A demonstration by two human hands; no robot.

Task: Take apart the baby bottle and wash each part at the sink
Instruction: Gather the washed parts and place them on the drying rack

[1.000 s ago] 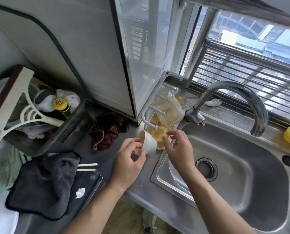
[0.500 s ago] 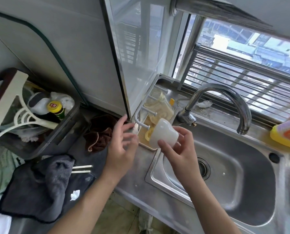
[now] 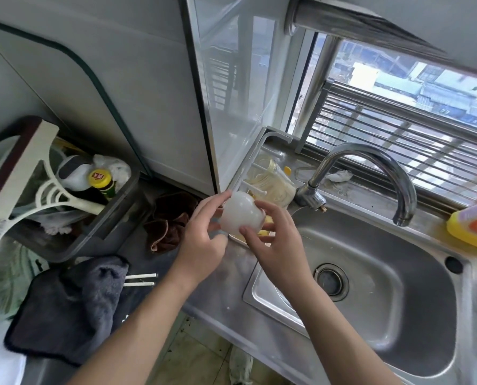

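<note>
The sink (image 3: 426,287) basin is open from above. The tap (image 3: 367,151) arches over the sink's back rim, its spout hanging above the rear of the basin. A loaded drying rack (image 3: 270,182) crowds the sink's back-left corner and a yellow bottle (image 3: 470,232) the back-right. Left of the sink, a brown cloth (image 3: 170,218) and a grey towel (image 3: 70,309) cover the worktop (image 3: 231,273), leaving a bare strip beside the rim.

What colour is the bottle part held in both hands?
The bottle part is milky, translucent white, seen best in the head view.
</note>
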